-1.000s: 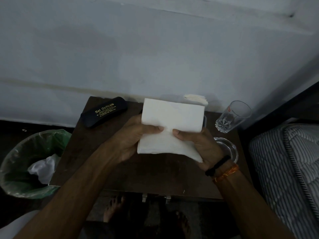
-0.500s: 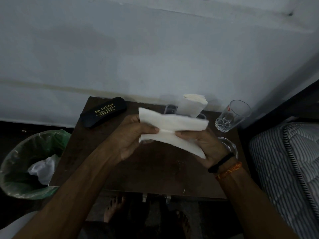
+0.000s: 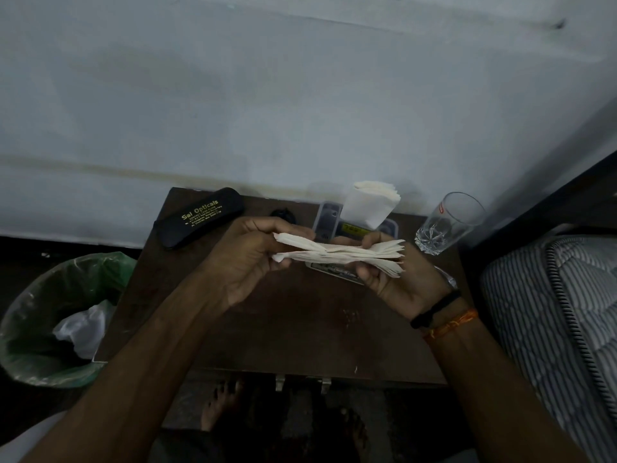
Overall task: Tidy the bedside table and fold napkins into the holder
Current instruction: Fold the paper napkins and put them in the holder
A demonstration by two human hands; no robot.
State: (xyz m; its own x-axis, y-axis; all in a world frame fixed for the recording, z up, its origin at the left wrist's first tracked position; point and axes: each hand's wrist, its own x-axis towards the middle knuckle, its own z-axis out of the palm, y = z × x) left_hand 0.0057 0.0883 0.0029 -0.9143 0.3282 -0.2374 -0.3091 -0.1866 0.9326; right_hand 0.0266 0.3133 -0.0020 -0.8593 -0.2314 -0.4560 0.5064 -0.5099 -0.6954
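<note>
Above the dark wooden bedside table (image 3: 293,332), left hand (image 3: 248,259) and right hand (image 3: 397,279) pinch a half-folded white paper napkin (image 3: 340,253), several others already standing in the clear holder (image 3: 329,217) at the back edge.

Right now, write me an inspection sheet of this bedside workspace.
Surface: dark wooden bedside table, scuffed.
Job's things: folded napkin held edge-on above the table; napkin holder at the back, white napkins standing in it.
Clutter: black spectacle case back left; empty glass back right.
Grippers: left hand and right hand each pinch one end of the folded napkin.
Cables: nothing seen.
Surroundings: green-lined bin left, striped mattress right, pale wall behind.
</note>
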